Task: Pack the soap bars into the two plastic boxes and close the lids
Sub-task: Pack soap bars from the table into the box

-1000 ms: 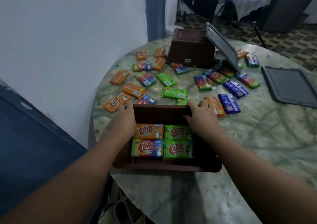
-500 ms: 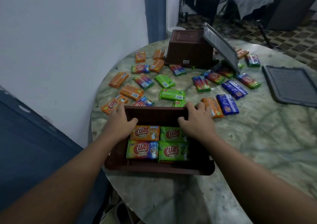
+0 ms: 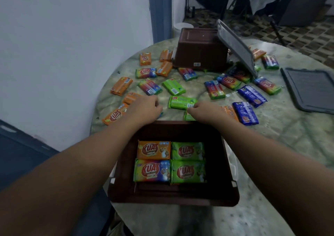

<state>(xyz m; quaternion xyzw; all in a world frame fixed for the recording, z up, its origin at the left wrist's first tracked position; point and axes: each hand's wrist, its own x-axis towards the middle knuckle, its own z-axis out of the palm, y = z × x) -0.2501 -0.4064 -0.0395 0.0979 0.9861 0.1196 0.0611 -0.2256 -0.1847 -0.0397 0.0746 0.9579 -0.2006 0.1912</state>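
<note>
An open brown plastic box [image 3: 224,165] stands at the table's near edge with several soap bars [image 3: 169,161] lying flat inside. Just beyond its far rim, my left hand [image 3: 144,110] curls over a multicoloured soap bar [image 3: 160,114] that is mostly hidden under it. My right hand [image 3: 204,113] curls its fingers on a green soap bar [image 3: 188,117] lying beside a longer green bar [image 3: 181,102]. A second brown box [image 3: 200,49] sits upside down at the back. Several loose soap bars, among them one orange bar [image 3: 121,86], are spread between the two boxes.
One grey lid [image 3: 236,49] leans against the upturned box; another grey lid [image 3: 310,89] lies flat at the right. The round marble table [image 3: 289,145] meets a white wall [image 3: 72,55] on the left. A fan stand and covered furniture stand beyond.
Both hands let go of the near box's far rim and reached forward onto the loose bars. The box now lies closer to the table's near edge.
</note>
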